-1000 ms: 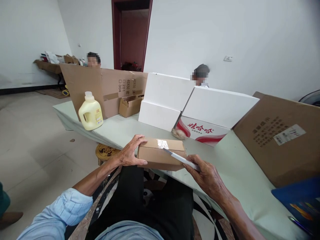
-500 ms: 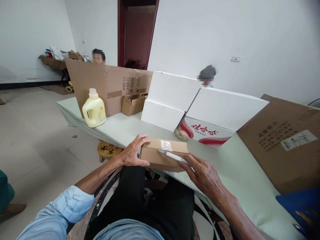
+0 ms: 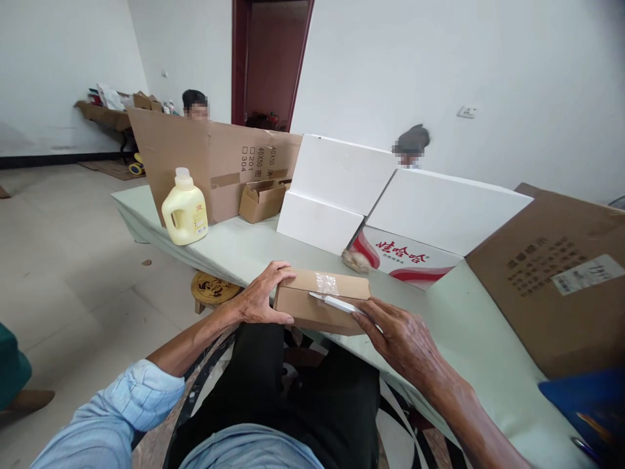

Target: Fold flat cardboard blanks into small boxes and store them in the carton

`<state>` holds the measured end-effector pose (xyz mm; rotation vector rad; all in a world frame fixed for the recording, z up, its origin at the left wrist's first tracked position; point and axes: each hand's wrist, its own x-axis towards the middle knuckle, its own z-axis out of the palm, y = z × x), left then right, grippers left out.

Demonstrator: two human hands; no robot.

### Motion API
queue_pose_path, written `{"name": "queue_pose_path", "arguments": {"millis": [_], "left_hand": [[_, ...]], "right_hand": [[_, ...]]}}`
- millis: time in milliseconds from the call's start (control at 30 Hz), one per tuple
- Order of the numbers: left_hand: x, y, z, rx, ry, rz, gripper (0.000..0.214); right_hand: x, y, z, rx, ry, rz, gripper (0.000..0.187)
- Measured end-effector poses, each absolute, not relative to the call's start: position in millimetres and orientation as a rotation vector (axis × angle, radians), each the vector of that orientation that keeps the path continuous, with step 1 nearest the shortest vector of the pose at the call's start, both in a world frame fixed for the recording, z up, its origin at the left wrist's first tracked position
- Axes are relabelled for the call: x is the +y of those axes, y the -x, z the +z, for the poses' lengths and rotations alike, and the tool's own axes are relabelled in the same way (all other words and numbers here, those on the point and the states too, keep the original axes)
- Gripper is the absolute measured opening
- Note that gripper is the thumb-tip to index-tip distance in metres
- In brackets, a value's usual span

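Observation:
A small brown cardboard box [image 3: 312, 316] rests at the near edge of the green-covered table, a strip of clear tape [image 3: 327, 284] across its top seam. My left hand [image 3: 266, 296] grips the box's left end, thumb on the near side and fingers over the top. In my right hand [image 3: 393, 329] is a white utility knife [image 3: 339, 303], its fingers closed round the handle. The blade points left and lies at the box's upper near edge, just below the tape. Whether it has pierced the cardboard I cannot tell.
Behind stand white boxes [image 3: 336, 172], a tall cardboard panel [image 3: 229, 150] and a small open carton [image 3: 262, 203]. A yellow detergent jug [image 3: 184, 212] is at the left. A large carton [image 3: 551, 273] and a blue item [image 3: 586, 404] lie right. Two people's heads show beyond.
The view has shifted slightly. Both hands, the box and the knife keep nearly the same positions relative to one another.

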<state>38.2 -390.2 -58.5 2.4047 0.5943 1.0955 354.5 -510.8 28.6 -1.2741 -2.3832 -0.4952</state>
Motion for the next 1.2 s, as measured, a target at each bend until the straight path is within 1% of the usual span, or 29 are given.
{"name": "queue_pose_path", "arguments": {"millis": [133, 233, 300, 467, 533, 567, 667, 767, 833, 933, 1033, 1100, 1167, 1200], "left_hand": [[-391.6, -36.8, -55.3, 0.591, -2.407, 1.078, 0.093], [-392.1, -36.6, -54.0, 0.583, -2.414, 1.058, 0.096], [-392.8, -36.8, -52.5, 0.579, -2.424, 1.047, 0.098], [-394.3, -37.2, -47.6, 0.609, -2.455, 1.057, 0.096], [-393.9, -37.0, -46.4, 0.625, -2.458, 1.055, 0.095], [-393.7, -36.8, -46.1, 0.636, -2.458, 1.053, 0.094], [-393.3, -35.6, -44.8, 0.664, -2.454, 1.031, 0.095], [-393.5, -34.2, -42.2, 0.681, -2.455, 0.992, 0.096], [-393.9, -33.8, -39.7, 0.686, -2.466, 0.977, 0.097], [-394.2, -35.0, -35.5, 0.674, -2.491, 0.963, 0.100], [-393.8, -37.7, -32.0, 0.665, -2.513, 0.954, 0.104], [-392.8, -39.2, -30.6, 0.664, -2.530, 0.945, 0.107], [-391.2, -40.0, -29.3, 0.672, -2.549, 0.931, 0.110], [-390.3, -40.3, -28.4, 0.680, -2.557, 0.924, 0.110]], "right_hand": [[-506.9, -354.6, 38.0, -2.416, 1.349, -0.571, 0.053], [-502.3, -347.1, 46.4, -2.466, 1.438, -0.621, 0.056], [-500.0, -336.5, 52.9, -2.507, 1.529, -0.649, 0.053], [-500.6, -314.6, 72.8, -2.569, 1.847, -0.703, 0.037], [-501.9, -320.9, 79.6, -2.532, 1.938, -0.733, 0.035], [-502.4, -328.5, 82.2, -2.496, 1.958, -0.752, 0.037], [-504.1, -364.6, 86.5, -2.428, 1.835, -0.690, 0.047], [-508.2, -410.6, 80.6, -2.345, 1.588, -0.419, 0.049], [-511.8, -441.3, 63.1, -2.164, 1.547, -0.288, 0.049], [-516.2, -482.6, 8.0, -1.886, 1.654, -0.263, 0.055], [-519.0, -516.8, -65.3, -1.775, 1.745, -0.383, 0.064], [-518.3, -533.9, -104.4, -1.751, 1.745, -0.476, 0.063], [-513.8, -541.3, -123.9, -1.741, 1.692, -0.545, 0.060], [-510.2, -539.5, -125.2, -1.724, 1.648, -0.574, 0.058]]}}
